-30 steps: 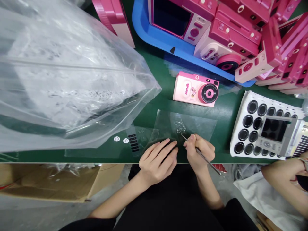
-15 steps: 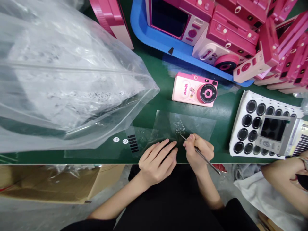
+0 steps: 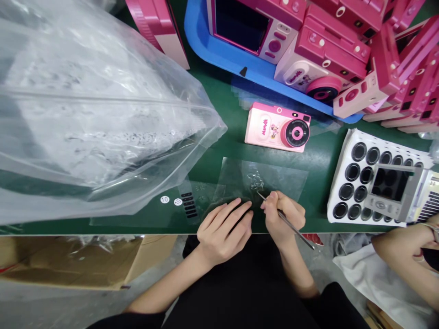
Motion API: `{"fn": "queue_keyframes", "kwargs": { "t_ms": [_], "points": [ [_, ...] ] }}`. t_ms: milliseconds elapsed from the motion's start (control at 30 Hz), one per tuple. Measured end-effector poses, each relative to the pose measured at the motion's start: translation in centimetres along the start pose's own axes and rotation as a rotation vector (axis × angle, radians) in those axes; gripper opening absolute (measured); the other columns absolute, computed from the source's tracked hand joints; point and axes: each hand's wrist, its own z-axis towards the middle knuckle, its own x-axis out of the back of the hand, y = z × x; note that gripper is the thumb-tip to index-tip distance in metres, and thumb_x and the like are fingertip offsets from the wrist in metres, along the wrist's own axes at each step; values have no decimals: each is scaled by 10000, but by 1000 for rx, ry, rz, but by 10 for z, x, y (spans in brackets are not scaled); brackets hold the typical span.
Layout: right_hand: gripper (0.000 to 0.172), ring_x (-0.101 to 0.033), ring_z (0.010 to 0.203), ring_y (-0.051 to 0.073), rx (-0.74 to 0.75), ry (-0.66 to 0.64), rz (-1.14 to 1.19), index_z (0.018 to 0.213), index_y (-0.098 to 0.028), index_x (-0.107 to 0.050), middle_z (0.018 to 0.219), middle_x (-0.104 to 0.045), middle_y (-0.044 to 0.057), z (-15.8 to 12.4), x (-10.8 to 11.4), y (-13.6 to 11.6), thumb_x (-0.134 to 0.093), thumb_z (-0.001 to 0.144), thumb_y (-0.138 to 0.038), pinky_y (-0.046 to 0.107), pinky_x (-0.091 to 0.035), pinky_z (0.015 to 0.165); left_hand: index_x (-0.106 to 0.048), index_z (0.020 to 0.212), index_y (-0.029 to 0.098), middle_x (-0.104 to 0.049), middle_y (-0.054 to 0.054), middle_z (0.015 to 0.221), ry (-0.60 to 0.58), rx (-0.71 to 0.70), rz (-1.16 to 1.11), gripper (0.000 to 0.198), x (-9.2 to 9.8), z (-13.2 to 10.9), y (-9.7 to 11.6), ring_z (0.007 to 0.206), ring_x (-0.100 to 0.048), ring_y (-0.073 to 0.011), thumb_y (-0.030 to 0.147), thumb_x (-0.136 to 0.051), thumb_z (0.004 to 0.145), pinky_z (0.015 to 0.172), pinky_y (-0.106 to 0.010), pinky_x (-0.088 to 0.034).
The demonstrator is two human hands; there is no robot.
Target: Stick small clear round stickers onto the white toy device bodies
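Head view on my monitor puts both bare hands at the lower middle of the frame, over a green tabletop (image 3: 212,160). I see the left hand (image 3: 224,233) palm down, its fingers straight and slightly spread, lying over the near left edge of a clear, flat plastic sheet (image 3: 284,176); its thumb is hidden from me. Just to its right, the right hand (image 3: 284,217) pinches a thin, silver, pointed metal tool (image 3: 297,230) between thumb and fingers, the other fingers curled in. The tool slants up and left, its tip beside a cluster of small, clear, glossy pieces (image 3: 255,180) on the sheet, at the centre of the frame; I cannot tell whether it touches them. Left of the hands I make out a short column of black rectangular pieces (image 3: 189,204) and two white round labels (image 3: 165,199) marked 10. Above the sheet lies a pink and pale-pink compact camera (image 3: 262,128), lens up. Beyond it, a blue plastic tray (image 3: 219,57) with more pink cameras fills the upper right. A large translucent plastic bag (image 3: 103,114) covers the upper left, and another person's forearm (image 3: 404,256) shows at lower right.
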Motion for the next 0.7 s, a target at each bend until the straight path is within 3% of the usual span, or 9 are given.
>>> {"fn": "queue_keyframes", "kwargs": {
  "t_ms": [700],
  "points": [
    [422,-493,398,64,28,-6,27,553,-210,-336,442,-482,-70,0,0,2,-528,901,-69,195,-404,422,-719,893,159,-797,-35,955,12,-1,-11,117,-1,0,0,918,-748,-218,92,-662,816,809,-306,-525]
  ]
}}
